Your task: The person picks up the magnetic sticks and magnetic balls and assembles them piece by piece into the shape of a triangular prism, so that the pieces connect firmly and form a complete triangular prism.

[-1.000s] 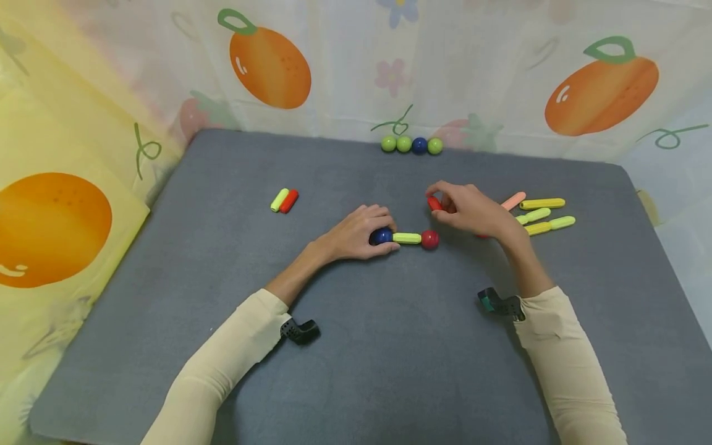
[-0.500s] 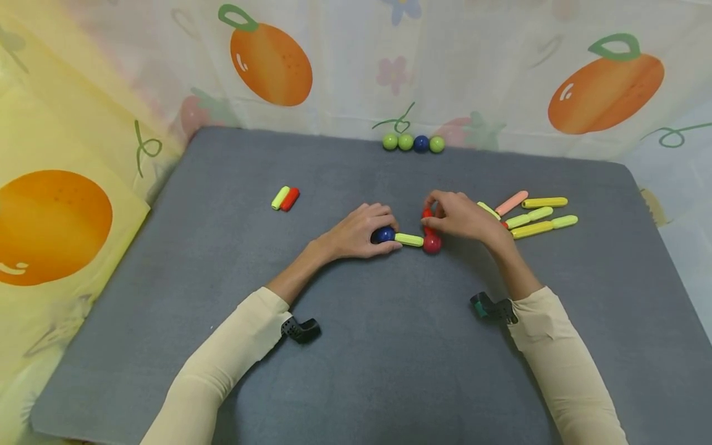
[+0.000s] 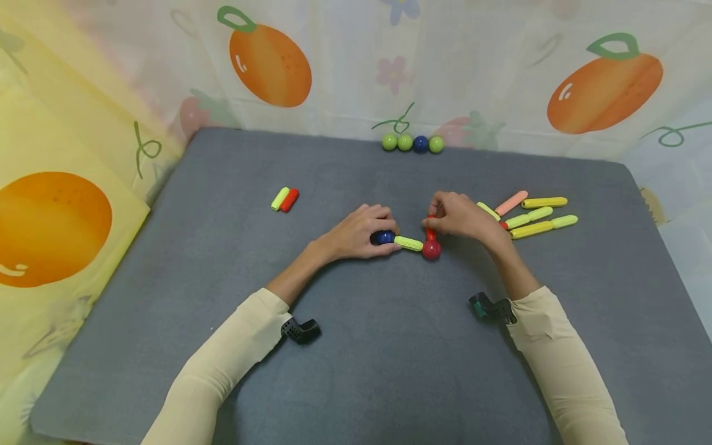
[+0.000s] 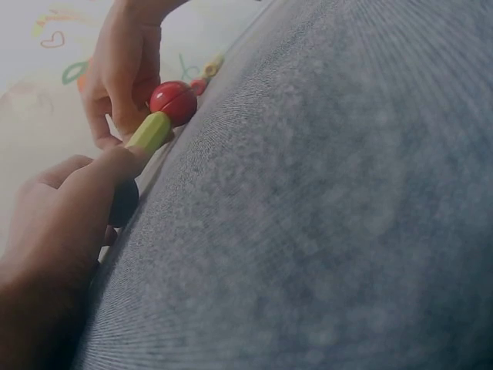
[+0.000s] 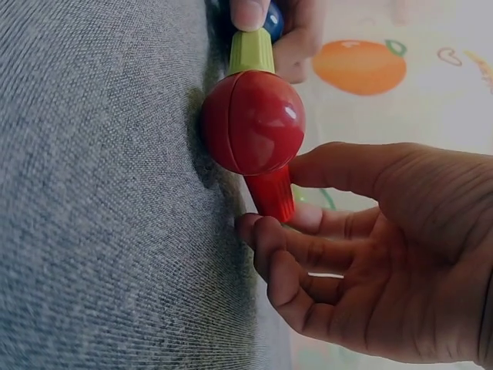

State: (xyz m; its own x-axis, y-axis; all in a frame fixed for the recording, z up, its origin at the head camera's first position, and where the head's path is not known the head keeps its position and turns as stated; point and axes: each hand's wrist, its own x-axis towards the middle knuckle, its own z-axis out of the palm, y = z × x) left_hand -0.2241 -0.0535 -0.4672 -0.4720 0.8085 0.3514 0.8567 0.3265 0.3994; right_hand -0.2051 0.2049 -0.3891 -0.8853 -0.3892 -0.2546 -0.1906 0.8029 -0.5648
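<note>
My left hand grips a blue ball, its fingers and thumb curled about it. From that ball a yellow-green building stick runs to a shiny red ball. A short red building stick stands at the red ball's far side, end against it. Pinched between thumb and fingertips of my right hand, the red stick is partly covered in the head view. In the left wrist view the thumb lies by the yellow-green stick and the blue ball is mostly hidden.
A short yellow-green stick and a red one lie side by side at the back left. Several balls, green and blue, line the table's back edge. Right of my right hand lie several yellow, green and pink sticks.
My right hand has moved slightly down and left, bringing the red stick against the red ball. The red ball end has swung slightly toward me. My left hand keeps its grip on the blue ball.
</note>
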